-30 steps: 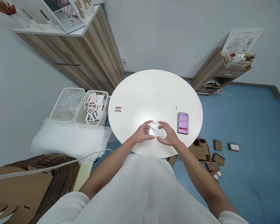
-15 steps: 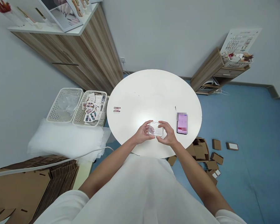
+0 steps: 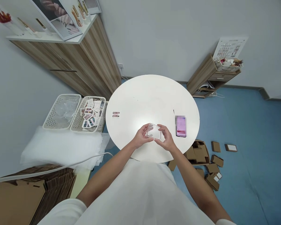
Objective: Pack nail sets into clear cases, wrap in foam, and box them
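Note:
A small clear plastic box [image 3: 154, 131] is held between my two hands over the near part of the white oval table [image 3: 152, 90]. Closed on its left edge is my left hand [image 3: 142, 136], thumb along the near side. My right hand [image 3: 165, 138] grips the right edge, fingers at the far corner and thumb at the near one. Whether anything lies inside the box I cannot tell. To the left on the table lies a card of press-on nails [image 3: 115, 114]. A phone [image 3: 181, 126] with a pink screen rests to the right of my hands.
Left of the table stand a basket of nail cards [image 3: 78, 122] and a basket of clear plastic [image 3: 48, 120]. White packing sheets [image 3: 63, 147] and flattened cardboard [image 3: 16, 200] are nearer. Small brown boxes [image 3: 217, 160] lie on the floor at right.
My hands still hold the clear box, which has tilted a little and shifted slightly left in view. The whole scene has moved somewhat as my head turned.

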`<state>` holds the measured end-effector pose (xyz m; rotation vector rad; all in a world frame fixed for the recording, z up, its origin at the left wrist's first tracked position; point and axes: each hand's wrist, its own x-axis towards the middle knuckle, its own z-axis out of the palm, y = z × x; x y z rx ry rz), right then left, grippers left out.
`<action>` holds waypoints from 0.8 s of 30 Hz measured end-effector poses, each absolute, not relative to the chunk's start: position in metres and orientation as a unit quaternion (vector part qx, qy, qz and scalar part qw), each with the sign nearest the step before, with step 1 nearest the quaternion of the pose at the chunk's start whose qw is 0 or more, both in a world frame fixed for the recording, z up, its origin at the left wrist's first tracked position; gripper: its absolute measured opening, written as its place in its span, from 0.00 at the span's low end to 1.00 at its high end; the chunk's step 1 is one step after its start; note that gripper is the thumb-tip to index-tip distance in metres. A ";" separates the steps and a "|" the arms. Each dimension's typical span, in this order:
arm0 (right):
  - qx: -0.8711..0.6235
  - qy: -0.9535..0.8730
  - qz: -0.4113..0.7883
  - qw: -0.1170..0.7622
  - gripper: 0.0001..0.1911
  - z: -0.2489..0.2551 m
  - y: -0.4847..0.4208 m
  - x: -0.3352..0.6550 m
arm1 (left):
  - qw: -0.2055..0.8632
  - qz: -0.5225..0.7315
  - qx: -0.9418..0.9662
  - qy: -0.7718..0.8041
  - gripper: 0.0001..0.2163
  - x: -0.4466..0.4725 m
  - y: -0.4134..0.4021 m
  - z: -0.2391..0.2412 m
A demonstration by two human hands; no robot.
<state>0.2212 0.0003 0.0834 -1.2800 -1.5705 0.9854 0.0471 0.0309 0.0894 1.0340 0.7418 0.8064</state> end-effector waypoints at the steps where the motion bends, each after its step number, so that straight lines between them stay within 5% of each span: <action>1: -0.514 -0.645 0.387 0.412 0.24 0.087 0.000 0.224 | 0.730 0.363 0.475 0.330 0.34 0.047 0.032 0.091; 7: -0.513 -0.733 0.332 0.299 0.28 0.109 0.002 0.239 | 0.688 0.336 0.562 0.313 0.33 0.042 0.040 0.095; 12: -0.489 -0.794 0.262 0.250 0.41 0.137 0.010 0.235 | 0.544 0.282 0.707 0.353 0.47 0.038 0.047 0.102; 16: -0.461 -0.835 0.229 0.196 0.41 0.148 0.015 0.223 | 0.455 0.243 0.783 0.348 0.53 0.040 0.045 0.108; 24: -0.487 -0.774 0.305 0.266 0.38 0.133 0.004 0.226 | 0.493 0.293 0.752 0.325 0.53 0.034 0.039 0.095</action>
